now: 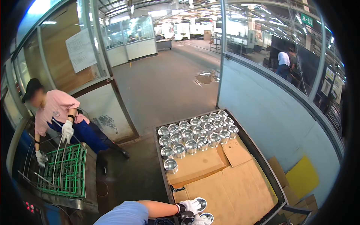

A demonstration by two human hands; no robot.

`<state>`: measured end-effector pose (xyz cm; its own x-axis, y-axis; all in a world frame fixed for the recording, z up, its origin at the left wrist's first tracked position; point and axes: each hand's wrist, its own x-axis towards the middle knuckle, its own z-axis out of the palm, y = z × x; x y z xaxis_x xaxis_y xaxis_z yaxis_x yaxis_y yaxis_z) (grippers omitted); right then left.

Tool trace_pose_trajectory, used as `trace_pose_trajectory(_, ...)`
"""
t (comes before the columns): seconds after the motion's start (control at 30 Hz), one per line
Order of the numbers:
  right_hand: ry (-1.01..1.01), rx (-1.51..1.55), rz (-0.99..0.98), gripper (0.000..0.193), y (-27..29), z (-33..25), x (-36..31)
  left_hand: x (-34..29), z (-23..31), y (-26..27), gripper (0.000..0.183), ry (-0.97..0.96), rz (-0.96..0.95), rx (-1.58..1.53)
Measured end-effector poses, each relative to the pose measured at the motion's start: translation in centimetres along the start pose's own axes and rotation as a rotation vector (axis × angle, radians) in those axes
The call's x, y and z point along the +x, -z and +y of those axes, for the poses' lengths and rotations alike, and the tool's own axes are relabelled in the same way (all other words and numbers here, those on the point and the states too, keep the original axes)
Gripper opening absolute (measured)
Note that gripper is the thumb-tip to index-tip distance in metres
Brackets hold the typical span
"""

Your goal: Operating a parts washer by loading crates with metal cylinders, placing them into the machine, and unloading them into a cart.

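My left hand, in a white glove, reaches in from the lower left and grips a shiny round metal part. Just below it, at the lower edge, my right hand, also gloved, is closed on a second metal part. Both parts are over the near end of a cart lined with brown cardboard. Several matching metal cylinders stand upright in rows at the cart's far end. One cylinder stands nearest, at the left side. The lower part of my right hand is cut off.
To the left, a co-worker in a pink shirt bends over a green wire rack on a metal table. A light blue partition runs along the right, with cardboard and a yellow sheet at its foot. A cart handle sticks out near right.
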<state>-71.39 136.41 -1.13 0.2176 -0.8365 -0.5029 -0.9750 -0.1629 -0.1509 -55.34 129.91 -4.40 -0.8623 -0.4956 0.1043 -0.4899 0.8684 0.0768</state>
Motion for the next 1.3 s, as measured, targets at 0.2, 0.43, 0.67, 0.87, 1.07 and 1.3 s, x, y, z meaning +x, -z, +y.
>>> trace_pose_trajectory(0.2,0.045,0.106,0.063,0.045,4.7,0.0,-2.5,-5.5,0.7,7.8,0.015,0.403,0.001,-0.006)
trace_pose_trajectory(0.43,0.232,0.485,0.069,0.037,9.6,-3.2,-6.1,-21.5,5.3,12.3,0.023,0.888,-0.412,-0.246)
trace_pose_trajectory(0.67,0.95,0.367,-0.213,0.037,4.2,-21.9,-9.5,-45.5,20.7,15.7,0.036,1.497,-0.315,-0.4)
trace_pose_trajectory(0.87,1.239,-0.003,-0.545,0.042,-3.2,-43.6,-20.6,-60.5,42.8,16.7,0.049,2.244,0.144,-0.57)
trace_pose_trajectory(1.07,1.519,-0.486,-0.772,0.05,-9.3,-57.1,-28.5,-64.2,56.7,16.8,0.072,2.748,0.819,-0.548)
trace_pose_trajectory(1.3,1.606,-0.895,-0.825,0.054,-17.5,-69.7,-32.2,-68.2,62.6,15.8,0.075,3.142,0.999,-0.407)
